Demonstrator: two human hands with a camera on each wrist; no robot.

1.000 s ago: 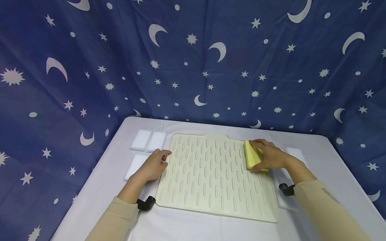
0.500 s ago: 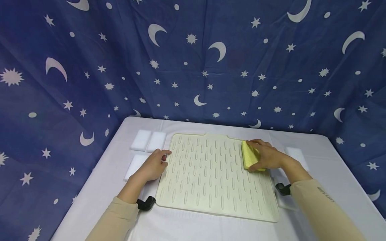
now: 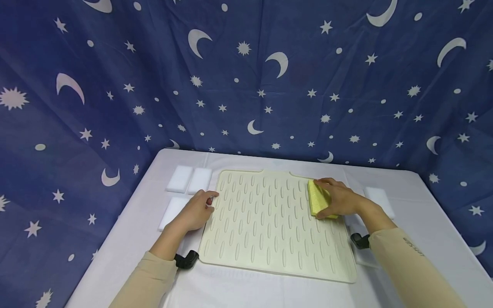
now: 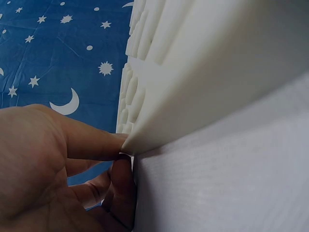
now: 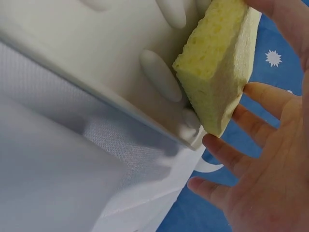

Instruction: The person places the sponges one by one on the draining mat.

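A cream mat [image 3: 265,222] with rows of raised oval ridges lies flat on the table. At its left edge my left hand [image 3: 196,211] pinches the rim, and the left wrist view has the thumb [image 4: 96,145] right against that rim, other fingers curled below. Over the mat's upper right part, my right hand [image 3: 340,199] grips a yellow sponge [image 3: 320,201] between thumb and fingers. Seen from the right wrist, the sponge [image 5: 217,63] tilts on its edge among the ridges [image 5: 161,75], with fingertips along its outer face and some fingers spread off it.
Several white pads lie beside the mat: at the left a pad [image 3: 179,179], another pad [image 3: 200,181] and a third pad [image 3: 173,209]; at the right one more pad [image 3: 379,201]. A white cloth [image 3: 246,295] covers the table. Behind hangs a blue star-and-moon curtain [image 3: 231,64].
My right hand has shifted slightly left with the sponge, mostly during the first half second. The left hand and the mat stay where they were.
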